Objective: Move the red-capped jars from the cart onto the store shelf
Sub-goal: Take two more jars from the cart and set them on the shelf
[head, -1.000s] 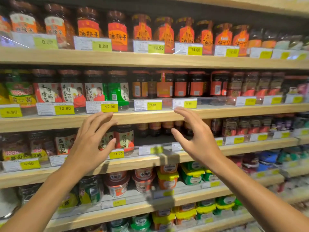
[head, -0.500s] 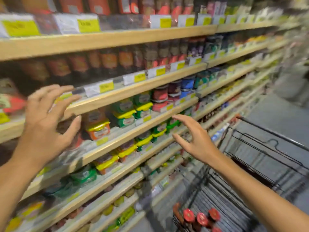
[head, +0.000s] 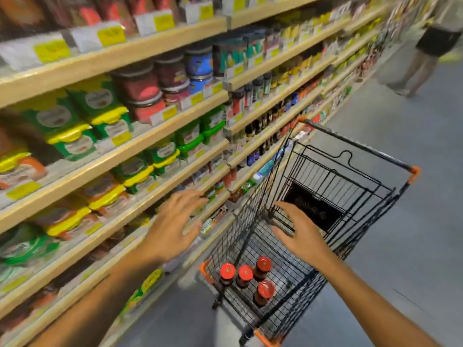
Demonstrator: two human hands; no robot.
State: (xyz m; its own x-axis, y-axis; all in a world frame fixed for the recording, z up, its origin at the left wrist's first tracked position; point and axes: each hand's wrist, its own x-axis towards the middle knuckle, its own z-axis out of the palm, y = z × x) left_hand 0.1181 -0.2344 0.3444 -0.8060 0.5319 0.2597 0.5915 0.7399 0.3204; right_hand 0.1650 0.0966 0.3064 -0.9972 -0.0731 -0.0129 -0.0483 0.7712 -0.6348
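The long run of wooden store shelves (head: pixel 140 156) now slants away on the left instead of filling the view square-on as it did a second ago; the person has turned from them toward the aisle. That swing brings the black wire cart (head: pixel 333 196) with its orange corners fully into sight, where half a second back only its near end showed. Further down the aisle another shopper (head: pixel 426 46) stands, blurred. Both arms have come down with the turn: the left hand (head: pixel 172 229) hovers just off the lower shelf edge, the right hand (head: pixel 300 234) hangs above the cart's basket, both with fingers spread and nothing in them, well apart from each other. Down in the near end of the basket four red-capped jars (head: pixel 246 279) stand upright, three in a loose row and one just in front. To my eye a placing trip is over and the next pickup is starting; four jars are left to carry, and the right hand is nearer to them.
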